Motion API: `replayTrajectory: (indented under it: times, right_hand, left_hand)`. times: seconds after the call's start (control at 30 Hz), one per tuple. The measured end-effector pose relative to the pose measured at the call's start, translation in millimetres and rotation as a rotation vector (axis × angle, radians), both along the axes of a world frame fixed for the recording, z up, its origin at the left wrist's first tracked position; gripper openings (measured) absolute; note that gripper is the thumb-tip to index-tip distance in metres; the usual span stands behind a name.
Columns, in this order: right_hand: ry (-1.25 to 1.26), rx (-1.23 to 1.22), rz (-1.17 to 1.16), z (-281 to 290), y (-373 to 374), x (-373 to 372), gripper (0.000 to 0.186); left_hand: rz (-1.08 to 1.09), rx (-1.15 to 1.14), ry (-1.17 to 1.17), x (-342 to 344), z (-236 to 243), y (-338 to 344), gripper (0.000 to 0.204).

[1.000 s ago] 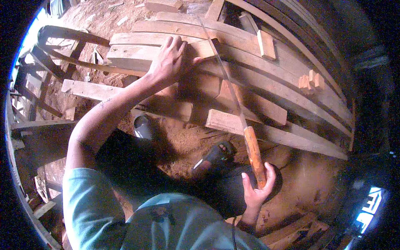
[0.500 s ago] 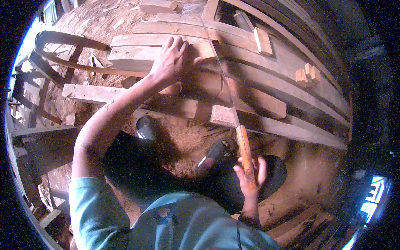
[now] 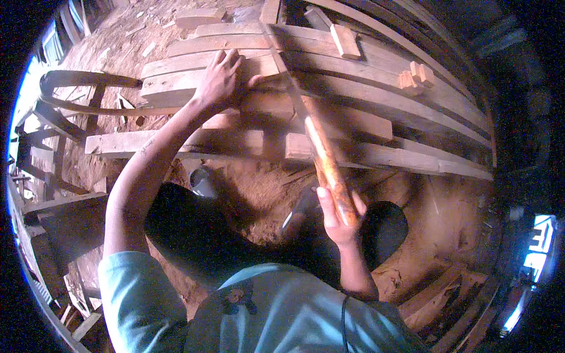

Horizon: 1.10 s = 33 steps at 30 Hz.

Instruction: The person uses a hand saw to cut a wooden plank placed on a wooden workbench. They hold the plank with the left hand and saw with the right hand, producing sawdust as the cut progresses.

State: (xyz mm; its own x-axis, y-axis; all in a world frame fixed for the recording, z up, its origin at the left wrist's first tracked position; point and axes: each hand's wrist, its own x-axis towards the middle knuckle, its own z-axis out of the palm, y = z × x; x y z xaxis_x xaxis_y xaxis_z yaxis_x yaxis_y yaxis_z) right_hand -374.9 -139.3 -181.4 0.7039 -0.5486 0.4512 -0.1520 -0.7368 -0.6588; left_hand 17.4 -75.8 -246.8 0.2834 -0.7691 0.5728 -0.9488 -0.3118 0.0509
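My right hand (image 3: pixel 340 220) is closed round the lower end of a long wooden handle of a handsaw (image 3: pixel 325 162). Its thin blade (image 3: pixel 279 59) runs away from me, up and left, against the right end of a pale wooden block (image 3: pixel 259 63). My left hand (image 3: pixel 220 81) grips that block and presses it onto the stacked beams, fingers over its top and thumb stretched toward the blade. Where the teeth meet the wood is too blurred to make out.
Long squared beams (image 3: pixel 424 109) lie side by side ahead of me. Small wood offcuts (image 3: pixel 416 77) and a short block (image 3: pixel 345 41) rest on them. A bent wooden frame (image 3: pixel 88 79) stands left. A greyish cup-like object (image 3: pixel 202 180) sits on the sawdust-covered ground near my legs.
The saw and my right hand have moved forward, away from me and slightly left, and the handle is now close to the beams. My left hand keeps its place on the block.
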Motion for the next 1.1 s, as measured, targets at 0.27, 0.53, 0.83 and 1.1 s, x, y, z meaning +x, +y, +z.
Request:
replayTrajectory:
  times: [0.27,0.53,0.83,1.1]
  right_hand:
    - [-0.007,0.111,-0.044,-9.1,16.6,-12.5,0.010]
    - [0.035,0.199,-0.024,-19.7,4.7,2.3,0.016]
    - [0.216,-0.286,0.140,-13.2,1.2,-0.5,0.013]
    - [-0.153,0.400,0.247,-16.3,8.5,-31.8,0.010]
  left_hand:
    - [-0.096,0.033,0.096,-11.0,4.0,-3.4,0.057]
    - [-0.093,-0.041,0.055,-13.3,1.2,4.2,0.050]
    - [-0.068,0.032,0.018,-20.1,7.3,9.8,0.057]
    - [-0.060,0.058,0.220,-69.4,29.5,14.9,0.063]
